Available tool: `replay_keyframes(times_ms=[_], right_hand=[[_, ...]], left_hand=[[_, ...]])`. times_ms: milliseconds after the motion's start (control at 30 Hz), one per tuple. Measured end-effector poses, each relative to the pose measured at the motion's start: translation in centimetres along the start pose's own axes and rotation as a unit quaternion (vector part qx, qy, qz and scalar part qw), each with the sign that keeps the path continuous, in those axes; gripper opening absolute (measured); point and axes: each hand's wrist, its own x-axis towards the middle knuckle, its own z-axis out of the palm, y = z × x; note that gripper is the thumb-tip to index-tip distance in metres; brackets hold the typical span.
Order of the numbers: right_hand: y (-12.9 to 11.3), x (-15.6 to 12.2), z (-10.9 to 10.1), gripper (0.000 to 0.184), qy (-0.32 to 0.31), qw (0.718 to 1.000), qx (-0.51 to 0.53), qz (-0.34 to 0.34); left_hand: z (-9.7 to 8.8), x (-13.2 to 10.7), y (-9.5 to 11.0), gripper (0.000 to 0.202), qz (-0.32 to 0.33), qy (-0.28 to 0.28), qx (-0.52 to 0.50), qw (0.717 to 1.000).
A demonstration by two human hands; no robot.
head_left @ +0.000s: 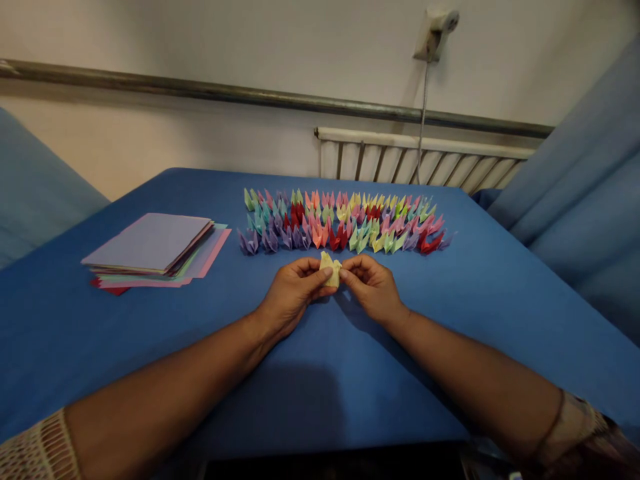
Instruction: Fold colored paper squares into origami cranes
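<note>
One pale-yellow folded-paper piece [334,275] over blue cloth-covered table [400,380]; left hand [297,285], thumb atop curled fingers, pinching it; right hand [374,285] pinching right edge. Far: multicoloured folded-paper cranes [320,231], too crowded to count. Left: one coloured-paper stack [150,241].

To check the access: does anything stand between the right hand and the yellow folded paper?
Nothing visible does: the right hand pinches the edge of the yellow folded paper, which the left hand holds.
</note>
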Motion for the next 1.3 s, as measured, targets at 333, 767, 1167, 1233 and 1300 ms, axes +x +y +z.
replay_keyframes(times_ms=[333,767,1167,1233,1300], right_hand=[[-1.4,-0.5,-0.1,0.007,0.015,0.979,-0.174,-0.109],[-1.7,-0.3,-0.1,0.006,0.017,0.993,-0.094,-0.071],[-1.9,0.3,0.0,0.029,-0.001,0.995,0.063,0.074],[-1.7,0.4,0.0,0.030,0.004,0.995,0.067,0.079],[-1.4,0.3,0.1,0.029,0.005,0.994,0.068,0.085]], left_hand=[[0.3,-0.1,-0.1,0.025,0.008,0.012,-0.002,1.000],[0.2,0.0,-0.4,0.025,0.019,-0.008,0.073,0.997],[-0.1,-0.2,-0.1,0.029,0.005,-0.040,0.121,0.992],[-0.2,-0.1,-0.1,0.029,0.011,-0.037,0.125,0.991],[-0.3,0.0,-0.2,0.028,0.018,-0.034,0.132,0.991]])
